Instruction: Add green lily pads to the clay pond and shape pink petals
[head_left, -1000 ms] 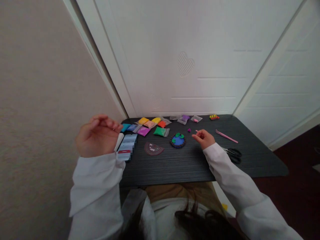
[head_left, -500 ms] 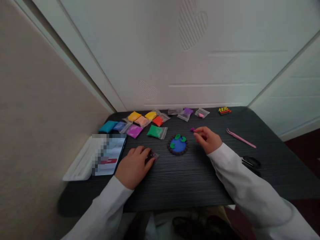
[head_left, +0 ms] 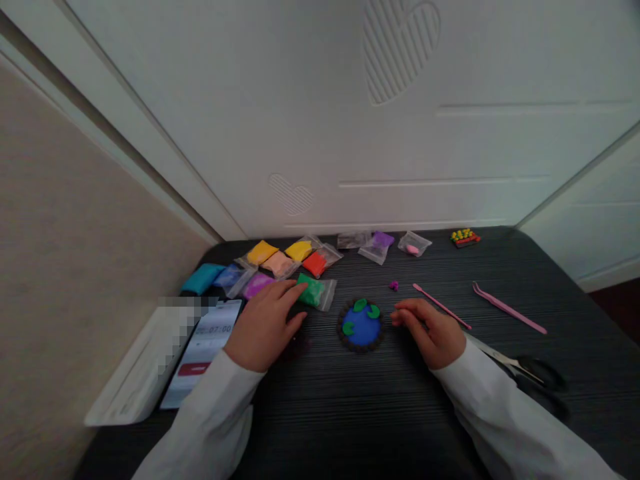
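My left hand (head_left: 270, 327) is over the left part of the table, fingers apart and nothing gripped. Its fingertips reach the left edge of a green clay packet (head_left: 311, 291); whether they press on it I cannot tell. A dark clear bag (head_left: 296, 345), hard to make out, lies under its thumb. Right of centre, my right hand (head_left: 429, 332) has its fingers curled together, nothing visible in them. Just left of it lies a round clay pond (head_left: 361, 325), blue with a dark beaded rim and several green leaf pieces. A small purple clay piece (head_left: 394, 285) rests beyond my right fingertips.
Several coloured clay packets (head_left: 263, 252) line the back. A phone (head_left: 200, 353) and a white sheet (head_left: 125, 380) lie at left. To the right are a pink stick tool (head_left: 443, 307), pink tweezers (head_left: 510, 309), scissors (head_left: 520, 367) and a small red-and-yellow clay model (head_left: 465, 237).
My right hand has let go of the purple clay piece, now on the table, and drawn back. My left hand has lifted off the dark bag and moved toward the green packet.
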{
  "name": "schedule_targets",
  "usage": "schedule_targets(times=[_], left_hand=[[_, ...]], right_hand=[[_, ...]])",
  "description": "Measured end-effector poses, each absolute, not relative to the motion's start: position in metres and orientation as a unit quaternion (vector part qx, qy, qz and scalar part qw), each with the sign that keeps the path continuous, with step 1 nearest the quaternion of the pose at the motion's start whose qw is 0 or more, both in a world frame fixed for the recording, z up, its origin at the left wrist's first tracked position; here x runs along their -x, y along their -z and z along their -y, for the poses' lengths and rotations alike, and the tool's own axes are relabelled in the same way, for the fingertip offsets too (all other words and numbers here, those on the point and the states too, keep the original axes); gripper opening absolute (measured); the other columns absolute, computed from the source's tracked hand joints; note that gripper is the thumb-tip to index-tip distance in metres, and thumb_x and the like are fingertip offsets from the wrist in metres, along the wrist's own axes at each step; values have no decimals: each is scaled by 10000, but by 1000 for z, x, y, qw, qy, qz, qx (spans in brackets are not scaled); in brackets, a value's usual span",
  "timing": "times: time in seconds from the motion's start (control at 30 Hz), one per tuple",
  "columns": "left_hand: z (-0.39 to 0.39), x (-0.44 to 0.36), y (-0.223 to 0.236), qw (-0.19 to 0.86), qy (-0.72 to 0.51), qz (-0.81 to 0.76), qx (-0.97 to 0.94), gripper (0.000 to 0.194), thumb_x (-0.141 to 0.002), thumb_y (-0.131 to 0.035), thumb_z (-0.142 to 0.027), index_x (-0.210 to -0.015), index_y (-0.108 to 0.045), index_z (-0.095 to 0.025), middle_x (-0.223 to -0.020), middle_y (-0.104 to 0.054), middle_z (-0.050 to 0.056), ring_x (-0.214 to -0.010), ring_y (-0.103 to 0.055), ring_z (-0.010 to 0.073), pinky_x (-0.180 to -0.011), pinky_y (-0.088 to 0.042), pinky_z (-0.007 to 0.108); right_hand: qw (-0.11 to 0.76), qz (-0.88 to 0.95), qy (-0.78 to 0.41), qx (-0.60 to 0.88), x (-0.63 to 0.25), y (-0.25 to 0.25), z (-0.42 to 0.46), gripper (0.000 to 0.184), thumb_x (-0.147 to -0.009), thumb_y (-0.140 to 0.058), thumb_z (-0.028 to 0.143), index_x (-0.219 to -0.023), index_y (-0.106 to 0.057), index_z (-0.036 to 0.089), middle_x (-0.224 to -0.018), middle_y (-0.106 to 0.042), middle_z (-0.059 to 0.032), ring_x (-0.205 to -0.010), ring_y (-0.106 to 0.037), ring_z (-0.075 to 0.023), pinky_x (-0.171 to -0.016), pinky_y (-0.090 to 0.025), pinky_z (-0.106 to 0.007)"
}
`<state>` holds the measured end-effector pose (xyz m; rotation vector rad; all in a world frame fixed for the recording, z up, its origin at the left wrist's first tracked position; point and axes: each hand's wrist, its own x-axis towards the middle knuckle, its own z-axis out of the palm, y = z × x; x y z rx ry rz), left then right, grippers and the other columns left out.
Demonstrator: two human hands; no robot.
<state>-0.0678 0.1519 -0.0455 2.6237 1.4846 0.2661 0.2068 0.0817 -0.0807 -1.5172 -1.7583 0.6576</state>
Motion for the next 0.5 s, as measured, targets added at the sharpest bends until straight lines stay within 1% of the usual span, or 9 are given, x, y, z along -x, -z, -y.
schedule_targets(times=[0.1,0.17,0.27,0.37,0.43,0.5], left_hand=[[-167,63,53,83,-90,-441,-889,541,-732,-501,-279,-1250,-367,-194,-1291,-401,92,-1185,-342,259,-989,-267,421],[-174,61,59,105,-89,-421,-897,552,-728,-499,-266,-1258,-359,-196,-1292,-405,88,-1186,-344,257,-990,-268,429],[-179,61,67,121,-94,-413,-898,504,-734,-489,-239,-1229,-405,-190,-1233,-461,101,-1133,-404,256,-959,-313,429],[-180,62,69,133,-119,-430,-885,423,-748,-461,-206,-1171,-469,-182,-1125,-528,107,-1045,-475,244,-907,-367,408],[-176,61,64,157,-158,-450,-865,367,-767,-446,-234,-1126,-498,-179,-1083,-552,96,-1010,-499,232,-887,-382,385],[-168,59,52,205,-210,-475,-830,326,-770,-465,-300,-1065,-523,-173,-1045,-578,76,-978,-521,221,-874,-390,359]], right_hand=[[366,680,-264,578,-206,83,-83,225,-844,-346,223,-1028,-473,198,-857,-649,-40,-749,-622,-118,-701,-501,-262],[377,676,-255,580,-206,83,-83,247,-839,-344,209,-1050,-471,195,-888,-635,-52,-755,-616,-123,-713,-495,-273],[385,677,-233,582,-205,79,-82,232,-808,-382,187,-1013,-492,194,-877,-616,-53,-748,-598,-133,-688,-483,-275],[393,680,-225,577,-205,74,-79,201,-787,-367,151,-914,-515,202,-768,-577,-23,-701,-556,-128,-630,-453,-256],[400,670,-234,580,-206,70,-78,206,-798,-337,148,-861,-523,211,-713,-542,-8,-674,-524,-124,-610,-428,-250],[408,660,-244,582,-205,66,-77,208,-817,-330,180,-844,-534,213,-730,-541,-13,-691,-513,-130,-621,-412,-258]])
